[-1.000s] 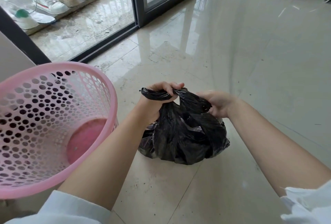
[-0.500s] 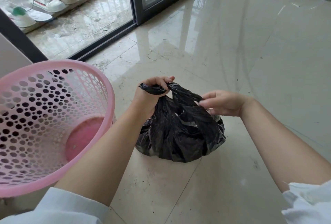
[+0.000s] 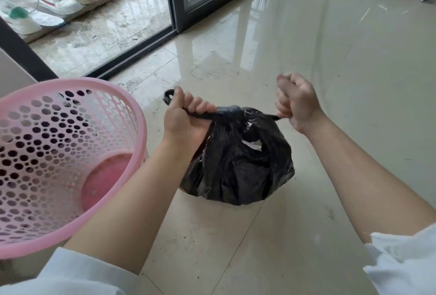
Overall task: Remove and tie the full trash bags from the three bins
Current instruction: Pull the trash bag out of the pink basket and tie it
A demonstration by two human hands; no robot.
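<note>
The black trash bag [image 3: 236, 160] sits on the tiled floor [image 3: 330, 82] beside the pink bin [image 3: 139, 120]; left hand [image 3: 184, 120] and right hand [image 3: 297, 103] each grip a twisted end, pulled apart over its knot

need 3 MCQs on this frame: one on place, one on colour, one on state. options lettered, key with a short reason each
1. Where does the black trash bag sit?
A. inside the bin
B. on the floor, right of the bin
C. on a chair

2. What colour is the bin?
A. pink
B. blue
C. grey

3. What are the hands doing?
A. both lie open on the floor
B. only one touches the bag
C. each grips a twisted end of the bag, on opposite sides of the knot

Key:
1 B: the bag rests on the tiled floor beside the bin, not in it.
2 A: the perforated wall and rim are pink.
3 C: the left hand and the right hand each hold a strand either side of the knot.
</note>
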